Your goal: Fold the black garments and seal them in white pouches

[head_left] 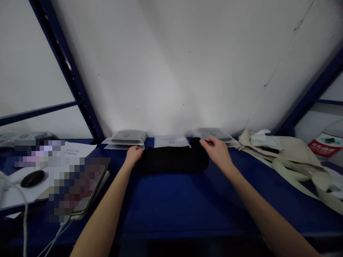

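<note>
A black folded cloth point(171, 159), perhaps a garment, lies as a long strip across the blue table. My left hand point(133, 155) is closed at its left end, with the fingertips against the fabric. At the other end, my right hand point(217, 151) pinches the upper right corner between thumb and fingers, and the fabric there is lifted or folded over. Just behind the cloth lies a flat translucent packet point(171, 140), its lower part hidden. The exact kind of garment cannot be made out.
Stacked translucent packets point(128, 136) stand at the back left, and more packets point(213, 134) at the back right. A beige cloth bag point(292, 151) lies on the right. A tablet point(91, 189), a black mouse point(32, 178), papers and white cables occupy the left. Blue metal posts flank the wall.
</note>
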### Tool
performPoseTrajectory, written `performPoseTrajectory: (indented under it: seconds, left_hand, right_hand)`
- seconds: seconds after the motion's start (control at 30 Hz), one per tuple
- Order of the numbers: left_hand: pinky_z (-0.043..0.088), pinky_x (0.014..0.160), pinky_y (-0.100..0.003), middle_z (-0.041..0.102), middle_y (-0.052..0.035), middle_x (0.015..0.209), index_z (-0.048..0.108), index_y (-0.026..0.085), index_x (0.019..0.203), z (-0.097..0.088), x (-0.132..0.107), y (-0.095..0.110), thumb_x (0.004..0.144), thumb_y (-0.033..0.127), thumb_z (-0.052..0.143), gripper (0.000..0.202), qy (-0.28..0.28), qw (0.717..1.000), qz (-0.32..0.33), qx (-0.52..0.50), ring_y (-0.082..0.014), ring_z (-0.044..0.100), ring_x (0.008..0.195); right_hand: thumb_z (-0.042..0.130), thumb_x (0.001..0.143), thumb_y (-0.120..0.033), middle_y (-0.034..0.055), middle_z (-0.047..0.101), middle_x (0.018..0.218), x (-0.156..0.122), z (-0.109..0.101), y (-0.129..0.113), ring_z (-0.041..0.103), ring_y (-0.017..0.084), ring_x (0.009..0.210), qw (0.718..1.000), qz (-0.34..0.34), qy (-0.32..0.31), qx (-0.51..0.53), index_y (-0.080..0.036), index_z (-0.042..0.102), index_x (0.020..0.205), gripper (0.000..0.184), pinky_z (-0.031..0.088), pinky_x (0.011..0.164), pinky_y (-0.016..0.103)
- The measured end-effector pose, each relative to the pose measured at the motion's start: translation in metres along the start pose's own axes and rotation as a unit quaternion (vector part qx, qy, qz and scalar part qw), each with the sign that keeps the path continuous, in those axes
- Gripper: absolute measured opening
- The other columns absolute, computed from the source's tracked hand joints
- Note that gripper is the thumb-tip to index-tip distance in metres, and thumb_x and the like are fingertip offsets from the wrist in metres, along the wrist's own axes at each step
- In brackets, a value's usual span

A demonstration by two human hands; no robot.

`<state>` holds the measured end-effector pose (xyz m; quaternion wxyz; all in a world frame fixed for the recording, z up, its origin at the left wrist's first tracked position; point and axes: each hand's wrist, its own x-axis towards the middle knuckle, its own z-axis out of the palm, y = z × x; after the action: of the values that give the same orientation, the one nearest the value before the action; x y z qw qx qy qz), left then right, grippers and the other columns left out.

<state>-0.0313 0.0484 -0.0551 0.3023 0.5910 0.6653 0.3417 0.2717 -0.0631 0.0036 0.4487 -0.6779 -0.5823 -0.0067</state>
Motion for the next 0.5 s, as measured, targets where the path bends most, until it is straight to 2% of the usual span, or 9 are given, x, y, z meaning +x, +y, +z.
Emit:
performPoseTrajectory:
  seconds: [0.07, 0.13, 0.2, 0.3, 0.4, 0.5]
  left_hand:
    - [0.044, 0.055, -0.022, 0.067, -0.0061, 0.073, 0.06, 0.016, 0.071, 0.0, 0.001, -0.001, 0.072, 0.023, 0.049, 0.013, 0.003, 1.0, 0.003, 0.011, -0.0149, 0.061, 0.061]
    - [0.045, 0.057, -0.022, 0.068, -0.0066, 0.075, 0.061, 0.016, 0.073, 0.0, 0.002, -0.001, 0.072, 0.023, 0.049, 0.014, 0.005, 1.0, 0.006, 0.024, -0.0163, 0.062, 0.065]
    - [0.045, 0.059, -0.023, 0.068, -0.0074, 0.077, 0.062, 0.016, 0.074, 0.0, 0.001, 0.0, 0.073, 0.023, 0.049, 0.014, 0.006, 0.999, 0.007, 0.04, -0.0182, 0.064, 0.069]
    - [0.046, 0.064, -0.025, 0.069, -0.0093, 0.08, 0.063, 0.015, 0.075, -0.001, -0.001, 0.004, 0.073, 0.023, 0.05, 0.014, 0.004, 0.998, 0.009, 0.061, -0.0214, 0.065, 0.078]
    - [0.046, 0.072, -0.027, 0.07, -0.013, 0.09, 0.064, 0.015, 0.079, -0.003, -0.007, 0.01, 0.074, 0.026, 0.052, 0.017, 0.007, 0.994, 0.021, 0.11, -0.0255, 0.064, 0.09]
    - [0.046, 0.075, -0.032, 0.068, -0.019, 0.096, 0.065, 0.013, 0.081, -0.008, -0.013, 0.012, 0.077, 0.032, 0.049, 0.025, 0.012, 0.977, 0.031, 0.213, -0.0312, 0.063, 0.095]
  right_hand:
    - [0.053, 0.081, -0.036, 0.0019, 0.063, 0.069, -0.018, 0.018, -0.022, 0.057, 0.018, 0.066, 0.997, -0.049, -0.03, -0.041, -0.021, 0.055, 0.068, 0.019, 0.04, 0.063, 0.03]
    - [0.054, 0.082, -0.032, 0.0013, 0.064, 0.076, -0.036, 0.032, -0.037, 0.057, 0.017, 0.066, 0.984, -0.11, -0.111, -0.082, -0.021, 0.057, 0.074, 0.013, 0.038, 0.06, 0.027]
    - [0.055, 0.082, -0.028, 0.0025, 0.063, 0.082, -0.05, 0.041, -0.043, 0.058, 0.017, 0.072, 0.957, -0.184, -0.197, -0.107, -0.02, 0.058, 0.078, 0.008, 0.039, 0.06, 0.026]
    - [0.056, 0.083, -0.031, 0.0052, 0.063, 0.091, -0.056, 0.04, -0.04, 0.058, 0.019, 0.084, 0.924, -0.25, -0.276, -0.09, -0.02, 0.059, 0.083, 0.011, 0.042, 0.068, 0.027]
    - [0.052, 0.086, -0.036, 0.0042, 0.064, 0.095, -0.046, 0.028, -0.035, 0.058, 0.018, 0.087, 0.923, -0.232, -0.308, -0.003, -0.022, 0.061, 0.088, 0.017, 0.043, 0.077, 0.029]
    - [0.047, 0.087, -0.034, 0.0036, 0.066, 0.092, -0.03, 0.015, -0.026, 0.059, 0.019, 0.086, 0.946, -0.179, -0.263, 0.058, -0.023, 0.061, 0.084, 0.018, 0.043, 0.08, 0.031]
